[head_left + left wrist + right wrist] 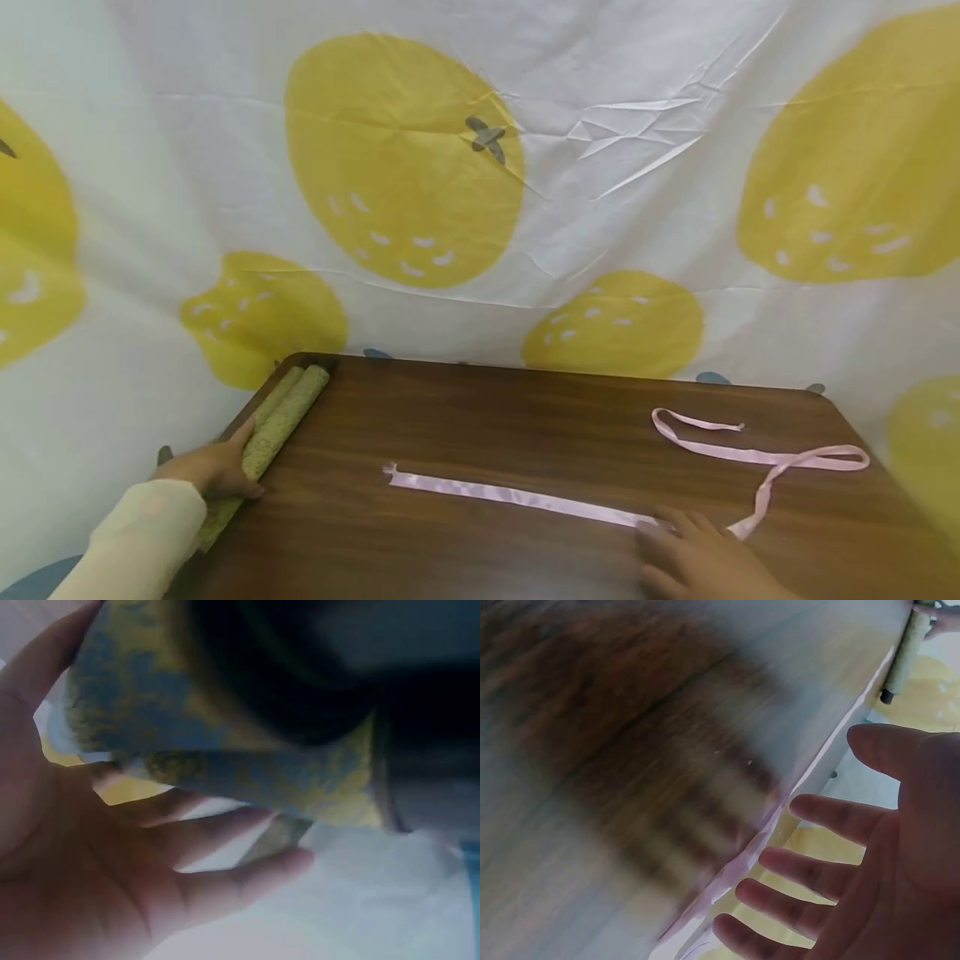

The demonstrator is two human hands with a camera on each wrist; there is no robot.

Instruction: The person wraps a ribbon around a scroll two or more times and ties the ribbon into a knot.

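Along the table's left edge lies a mottled yellow-green double roll (288,421), bluer in the left wrist view, its material unclear. My left hand (213,471) reaches over this roll, thumb on one side and fingers on the other. Those fingers (225,892) look spread and nearly straight in the left wrist view. A pink satin ribbon (517,496) stretches across the table, frayed at its left end. Near its middle, my right hand (705,558) covers part of it. In the right wrist view the right fingers (810,874) are straight and spread beside the ribbon; contact is hard to tell.
The brown wooden table (465,417) has rounded far corners. To the right, the ribbon's other end loops loosely near the table's right edge. A white curtain (615,50) with yellow lemons hangs close behind and at both sides.
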